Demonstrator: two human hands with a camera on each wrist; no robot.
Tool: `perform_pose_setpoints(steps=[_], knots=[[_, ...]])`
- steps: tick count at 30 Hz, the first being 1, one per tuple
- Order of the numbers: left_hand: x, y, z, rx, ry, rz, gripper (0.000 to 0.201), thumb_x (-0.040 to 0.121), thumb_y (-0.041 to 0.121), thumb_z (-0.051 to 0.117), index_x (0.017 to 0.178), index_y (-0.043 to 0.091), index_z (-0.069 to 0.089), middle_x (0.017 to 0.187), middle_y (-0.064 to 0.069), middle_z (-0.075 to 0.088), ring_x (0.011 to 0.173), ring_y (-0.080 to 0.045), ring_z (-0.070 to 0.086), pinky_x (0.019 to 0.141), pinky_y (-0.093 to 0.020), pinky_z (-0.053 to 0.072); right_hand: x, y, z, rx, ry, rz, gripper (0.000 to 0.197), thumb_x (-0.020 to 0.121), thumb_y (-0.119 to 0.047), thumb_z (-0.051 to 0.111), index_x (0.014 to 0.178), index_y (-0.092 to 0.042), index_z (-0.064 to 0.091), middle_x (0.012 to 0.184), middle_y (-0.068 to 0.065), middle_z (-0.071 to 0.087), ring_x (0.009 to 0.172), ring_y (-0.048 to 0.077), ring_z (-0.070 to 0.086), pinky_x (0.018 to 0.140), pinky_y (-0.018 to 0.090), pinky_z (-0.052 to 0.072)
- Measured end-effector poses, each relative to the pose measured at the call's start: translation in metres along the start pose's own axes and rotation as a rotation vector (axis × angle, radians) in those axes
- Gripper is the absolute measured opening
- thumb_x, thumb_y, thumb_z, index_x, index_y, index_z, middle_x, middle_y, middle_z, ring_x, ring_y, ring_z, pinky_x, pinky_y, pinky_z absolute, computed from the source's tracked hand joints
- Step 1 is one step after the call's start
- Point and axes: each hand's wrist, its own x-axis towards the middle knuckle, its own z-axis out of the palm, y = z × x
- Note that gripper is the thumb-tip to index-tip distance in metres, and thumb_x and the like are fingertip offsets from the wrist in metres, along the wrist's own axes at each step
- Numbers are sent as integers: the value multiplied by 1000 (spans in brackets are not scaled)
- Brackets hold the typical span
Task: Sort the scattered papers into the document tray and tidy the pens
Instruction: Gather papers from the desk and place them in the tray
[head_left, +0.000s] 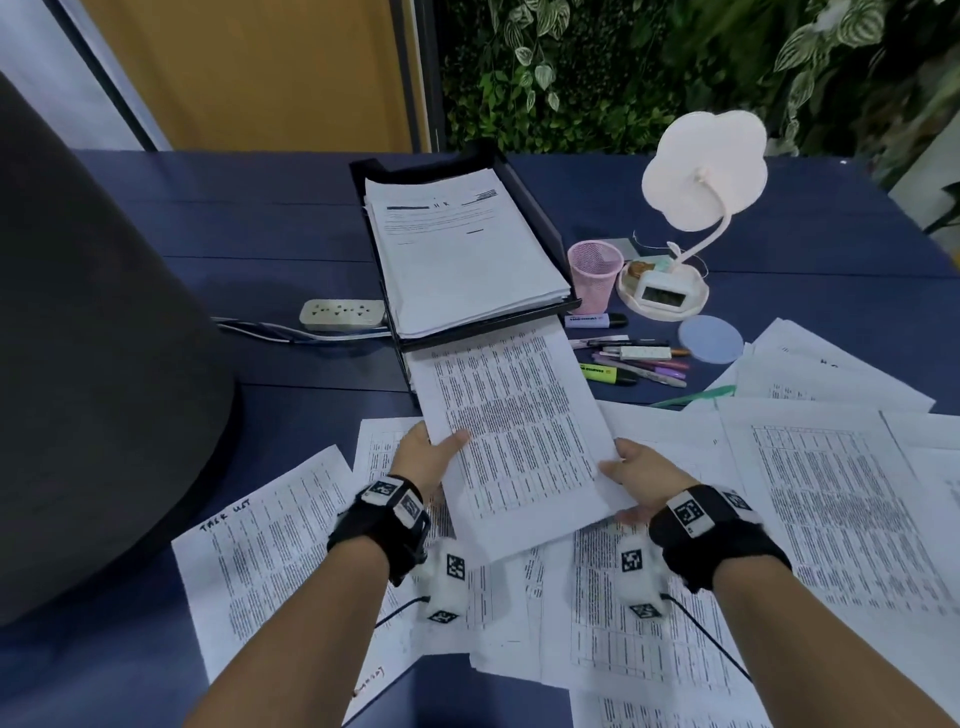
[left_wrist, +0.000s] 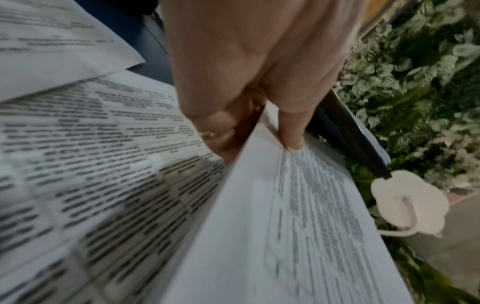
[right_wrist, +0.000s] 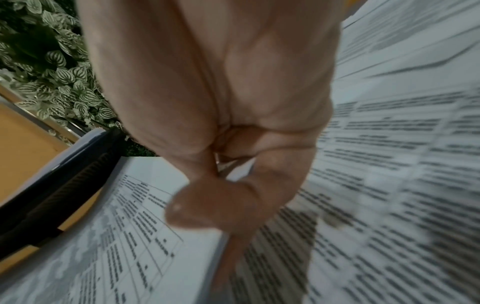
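You hold a printed sheaf by its side edges, left hand and right hand pinching it, far end under the document tray ahead, pens beyond your right hand.

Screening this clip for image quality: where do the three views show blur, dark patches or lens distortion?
Head view: mostly sharp, the document tray readable, edges bowed by the wide lens. Left wrist view: printed sheets smeared, left hand soft. Right wrist view: right hand large, dim and blurred, papers streaked.
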Motion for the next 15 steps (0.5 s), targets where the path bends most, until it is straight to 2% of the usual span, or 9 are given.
perform_pose_setpoints(steps=[2, 4, 7, 9, 11, 13, 14, 15], knots=[[3, 6, -3, -42, 1, 3, 49, 84, 35, 70, 120, 9, 52, 122, -5, 62, 108, -26, 60, 96, -44, 48, 6, -14, 2, -17, 12, -54, 20, 100, -12, 42, 118, -13, 51, 111, 16, 58, 78, 26, 54, 56, 27, 43], [3, 10, -6, -99, -22, -4, 37, 88, 23, 66, 120, 10, 53, 120, -8, 64, 104, -26, 62, 91, -42, 51, 15, -27, 5, -42, 3, -86, 26, 100, -12, 42, 125, -10, 50, 111, 14, 58, 79, 26, 54, 54, 25, 42], [4, 12, -13, -71, -103, -63, 34, 90, 17, 64, 120, 11, 49, 116, -7, 63, 94, -24, 62, 73, -38, 54, 30, -47, 9, -38, 9, -113, 34, 100, -12, 44, 134, -7, 45, 118, 17, 56, 73, 26, 55, 45, 25, 43], [6, 13, -19, -18, -179, -129, 33, 92, 16, 60, 121, 14, 44, 114, -10, 61, 85, -23, 64, 63, -34, 54, 41, -58, 10, -36, 30, -128, 39, 99, -15, 47, 137, -6, 43, 130, 14, 53, 80, 27, 57, 48, 27, 46], [8, 15, -23, 22, -212, -132, 28, 95, 12, 53, 121, 14, 42, 105, -14, 62, 65, -18, 67, 50, -25, 49, 50, -70, 12, -17, 51, -150, 32, 98, -15, 48, 129, -6, 49, 121, 11, 58, 88, 28, 60, 57, 33, 54], [17, 17, -24, 37, -164, -76, 23, 96, 9, 50, 119, 10, 43, 96, -14, 63, 51, -13, 64, 44, -22, 46, 58, -80, 14, 93, 18, -143, 24, 97, -5, 47, 119, -10, 55, 117, 11, 61, 98, 34, 61, 69, 43, 59], [23, 19, -25, 28, -118, -47, 22, 96, 7, 50, 117, 8, 44, 95, -14, 63, 49, -12, 62, 44, -22, 46, 61, -85, 15, 159, -3, -143, 25, 95, 2, 46, 115, -10, 55, 118, 13, 60, 101, 37, 61, 68, 43, 59], [29, 21, -26, 9, -72, -24, 22, 96, 6, 51, 116, 6, 44, 98, -14, 62, 48, -12, 62, 44, -22, 46, 62, -90, 16, 200, -4, -152, 27, 93, 9, 44, 110, -10, 54, 117, 15, 59, 98, 38, 60, 59, 35, 59]])
